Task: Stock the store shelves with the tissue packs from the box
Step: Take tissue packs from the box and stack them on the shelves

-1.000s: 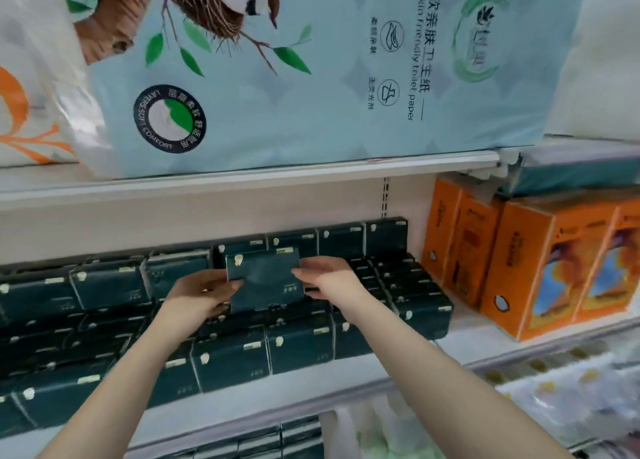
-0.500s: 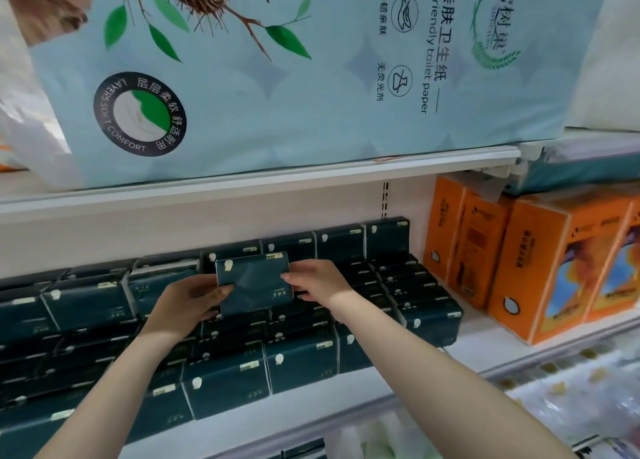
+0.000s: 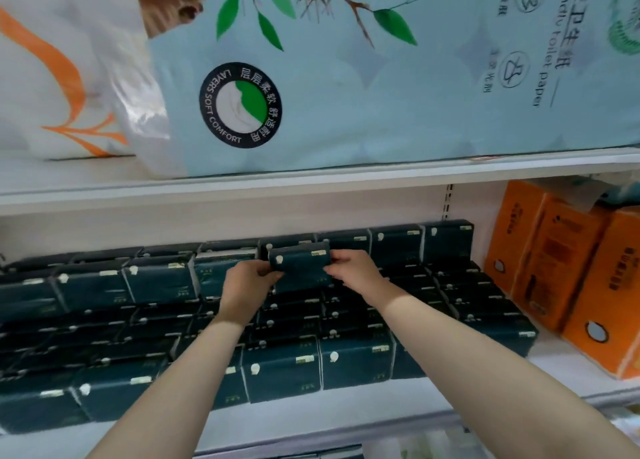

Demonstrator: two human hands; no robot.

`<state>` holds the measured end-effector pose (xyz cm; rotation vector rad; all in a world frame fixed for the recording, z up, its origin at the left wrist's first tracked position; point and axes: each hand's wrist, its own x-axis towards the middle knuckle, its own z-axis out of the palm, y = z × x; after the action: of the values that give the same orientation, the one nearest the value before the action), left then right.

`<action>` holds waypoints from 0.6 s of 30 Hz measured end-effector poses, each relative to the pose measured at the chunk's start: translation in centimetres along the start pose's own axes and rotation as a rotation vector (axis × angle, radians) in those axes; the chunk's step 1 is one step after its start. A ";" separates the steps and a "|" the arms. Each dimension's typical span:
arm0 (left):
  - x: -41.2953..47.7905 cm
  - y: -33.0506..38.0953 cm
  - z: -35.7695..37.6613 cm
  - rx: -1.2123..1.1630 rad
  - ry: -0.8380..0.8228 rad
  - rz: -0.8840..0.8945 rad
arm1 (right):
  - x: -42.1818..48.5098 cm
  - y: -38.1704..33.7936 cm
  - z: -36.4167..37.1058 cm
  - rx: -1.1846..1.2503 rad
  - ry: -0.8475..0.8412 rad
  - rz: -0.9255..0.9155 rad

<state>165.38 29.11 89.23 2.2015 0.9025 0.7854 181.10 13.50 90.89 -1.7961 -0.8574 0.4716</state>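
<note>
A dark green tissue pack [image 3: 300, 267] is held upright between both hands, over the back rows of the shelf [image 3: 311, 420]. My left hand [image 3: 247, 282] grips its left end and my right hand [image 3: 353, 272] grips its right end. Around and below it, several rows of the same dark green packs [image 3: 284, 368] fill the shelf, stepped higher toward the back wall. The held pack stands just in front of the rearmost row [image 3: 394, 244]. The box is not in view.
Orange tissue boxes [image 3: 568, 278] stand at the right end of the same shelf. The shelf above [image 3: 311, 185] carries a large pale blue toilet paper bag [image 3: 381, 88] and a white bag with orange print [image 3: 62, 77]. More goods show below the shelf edge.
Both hands have carried the pack further back and up toward the rear row. The view has shifted right to left, so the orange boxes sit nearer the right edge.
</note>
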 end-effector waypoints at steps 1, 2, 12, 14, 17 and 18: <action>0.1 0.1 -0.1 0.034 0.015 -0.021 | 0.3 0.0 0.4 -0.007 0.003 -0.002; 0.1 0.1 -0.2 0.063 0.025 -0.042 | 0.4 0.0 0.6 -0.014 0.008 0.000; 0.1 -0.2 -1.3 0.363 0.116 -0.152 | 1.5 0.6 2.6 -0.007 -0.041 0.048; -0.1 -0.6 -1.3 0.351 0.113 -0.140 | 1.4 0.6 2.6 -0.005 -0.050 0.062; -0.1 -1.0 -1.3 0.328 0.101 -0.121 | 1.3 0.4 2.4 -0.003 -0.074 0.074; 0.0 -1.0 -1.3 0.324 0.098 -0.119 | 1.2 0.4 2.4 -0.002 -0.082 0.074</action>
<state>164.09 30.08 89.27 2.3722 1.2742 0.7368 180.44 15.82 89.75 -1.8258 -0.8498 0.5961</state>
